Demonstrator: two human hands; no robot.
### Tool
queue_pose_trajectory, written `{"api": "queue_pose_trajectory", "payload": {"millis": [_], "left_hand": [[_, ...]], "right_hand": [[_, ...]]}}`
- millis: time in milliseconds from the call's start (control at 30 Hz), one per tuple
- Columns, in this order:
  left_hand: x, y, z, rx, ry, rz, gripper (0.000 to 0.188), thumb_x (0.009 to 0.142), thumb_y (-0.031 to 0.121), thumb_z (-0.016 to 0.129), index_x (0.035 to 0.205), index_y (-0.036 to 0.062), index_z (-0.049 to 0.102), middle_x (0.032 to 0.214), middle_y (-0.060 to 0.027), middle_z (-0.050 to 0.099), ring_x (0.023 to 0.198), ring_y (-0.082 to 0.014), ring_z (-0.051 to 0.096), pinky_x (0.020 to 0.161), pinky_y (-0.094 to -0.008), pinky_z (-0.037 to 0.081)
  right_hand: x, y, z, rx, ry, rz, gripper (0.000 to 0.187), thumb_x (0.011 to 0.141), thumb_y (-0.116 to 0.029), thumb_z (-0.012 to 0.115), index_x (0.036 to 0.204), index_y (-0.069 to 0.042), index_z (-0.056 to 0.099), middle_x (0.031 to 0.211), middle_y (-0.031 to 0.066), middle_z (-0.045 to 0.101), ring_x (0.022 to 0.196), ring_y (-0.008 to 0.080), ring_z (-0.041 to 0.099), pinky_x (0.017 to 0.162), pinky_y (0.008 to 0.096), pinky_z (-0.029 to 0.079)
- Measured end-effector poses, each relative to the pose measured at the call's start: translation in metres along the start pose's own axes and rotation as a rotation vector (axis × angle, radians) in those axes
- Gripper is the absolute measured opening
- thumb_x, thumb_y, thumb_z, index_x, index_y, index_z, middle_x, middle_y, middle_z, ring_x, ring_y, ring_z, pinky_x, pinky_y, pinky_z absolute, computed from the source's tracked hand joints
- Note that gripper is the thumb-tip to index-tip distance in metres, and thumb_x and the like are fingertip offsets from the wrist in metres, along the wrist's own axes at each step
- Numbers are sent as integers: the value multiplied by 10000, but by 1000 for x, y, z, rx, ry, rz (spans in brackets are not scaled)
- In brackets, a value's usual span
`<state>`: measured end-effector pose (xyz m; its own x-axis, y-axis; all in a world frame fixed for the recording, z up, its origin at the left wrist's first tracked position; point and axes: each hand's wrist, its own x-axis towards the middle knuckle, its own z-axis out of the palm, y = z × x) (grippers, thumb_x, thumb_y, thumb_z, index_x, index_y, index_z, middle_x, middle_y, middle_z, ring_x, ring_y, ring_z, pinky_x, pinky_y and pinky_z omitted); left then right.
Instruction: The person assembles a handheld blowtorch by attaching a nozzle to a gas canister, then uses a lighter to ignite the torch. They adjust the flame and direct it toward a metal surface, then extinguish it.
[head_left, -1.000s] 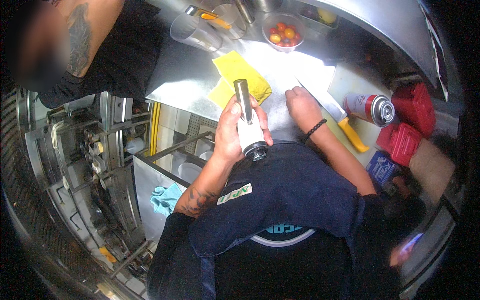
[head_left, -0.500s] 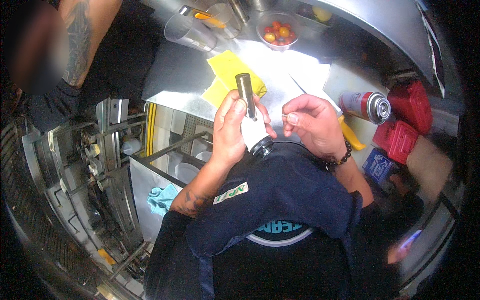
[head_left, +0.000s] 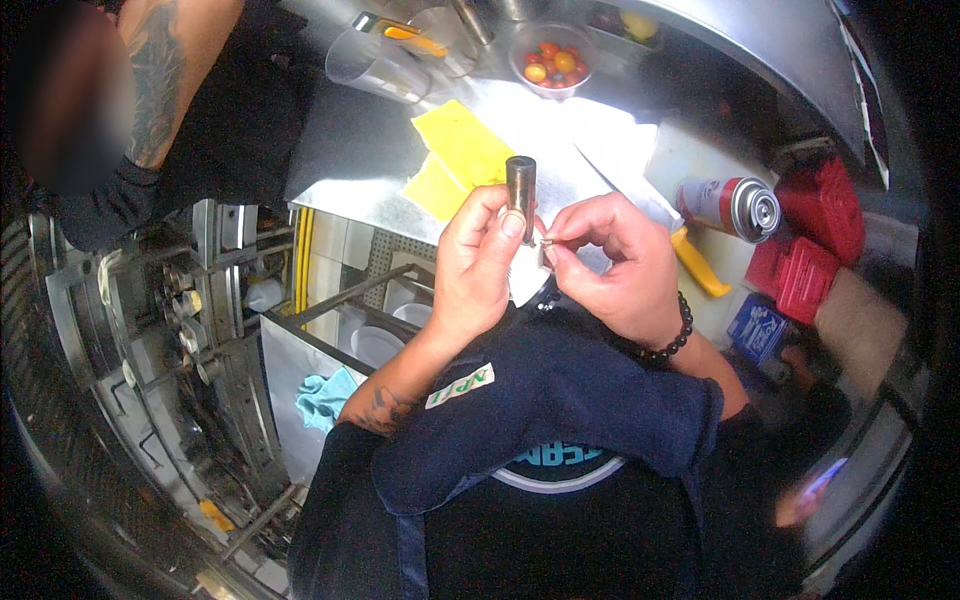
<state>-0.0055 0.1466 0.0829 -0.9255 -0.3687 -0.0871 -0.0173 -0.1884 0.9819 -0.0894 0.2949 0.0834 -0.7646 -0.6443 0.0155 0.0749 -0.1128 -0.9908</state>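
In front of my chest, my left hand [head_left: 472,265] is closed round a blowtorch head [head_left: 520,190], with a dark metal tube pointing up and away and a white body below. My right hand [head_left: 628,275] pinches a small metallic piece [head_left: 547,242] between thumb and forefinger, right against the torch head where tube and body meet. What kind of piece it is, I cannot make out. The right fingers partly hide the torch's lower end and black knob. Off to the right lies a gas canister [head_left: 712,205] on its side, beside a yellow-handled knife [head_left: 700,262].
A yellow cloth [head_left: 450,135] and white paper [head_left: 615,135] lie on the steel counter. Behind them stand clear pitchers [head_left: 370,68] and a bowl [head_left: 517,65] of cherry tomatoes. Red plastic containers [head_left: 805,280] are at right. Another person's arm [head_left: 165,85] shows at upper left.
My left hand has turned the torch head more upright and shifted it slightly right. My right hand has moved left, bringing the small metallic piece against the torch head.
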Motion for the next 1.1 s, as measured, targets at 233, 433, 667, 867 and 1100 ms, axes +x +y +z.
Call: {"api": "queue_pose_trajectory", "payload": {"millis": [233, 433, 667, 867, 1100], "left_hand": [[-1, 0, 3, 52, 10, 27, 237, 1027, 188, 535, 1162, -5, 567, 951, -55, 643, 904, -119, 595, 851, -294, 475], [0, -2, 2, 83, -10, 32, 249, 1025, 207, 548, 1154, -5, 572, 969, -44, 634, 915, -104, 578, 854, -275, 461], [1, 1, 2, 107, -13, 30, 253, 1029, 217, 545, 1150, -2, 575, 958, -38, 635, 902, -96, 573, 843, -265, 460], [1, 0, 1, 116, -25, 45, 241, 1025, 197, 547, 1159, -2, 573, 954, -36, 639, 901, -94, 575, 842, -264, 461], [1, -1, 2, 129, -25, 47, 245, 1021, 188, 552, 1169, -7, 567, 970, -44, 642, 897, -99, 578, 837, -266, 463]], "right_hand": [[3, -20, 0, -292, -35, -182, 138, 792, 10, 688, 885, -26, 593, 805, 104, 630, 751, 220, 679, 697, 318, 542], [1, -18, 1, -318, -27, -181, 154, 781, 5, 683, 877, -33, 568, 796, 124, 623, 750, 274, 671, 684, 356, 538], [1, -18, 1, -372, -12, -225, 157, 782, 3, 688, 863, -37, 560, 781, 126, 619, 735, 292, 659, 670, 375, 527], [0, -18, 1, -434, -7, -250, 153, 779, -6, 691, 849, -44, 560, 765, 119, 609, 725, 296, 648, 660, 384, 517], [-1, -18, 1, -417, -28, -234, 158, 762, -1, 686, 845, -50, 560, 756, 115, 597, 728, 303, 637, 665, 392, 510]]}}
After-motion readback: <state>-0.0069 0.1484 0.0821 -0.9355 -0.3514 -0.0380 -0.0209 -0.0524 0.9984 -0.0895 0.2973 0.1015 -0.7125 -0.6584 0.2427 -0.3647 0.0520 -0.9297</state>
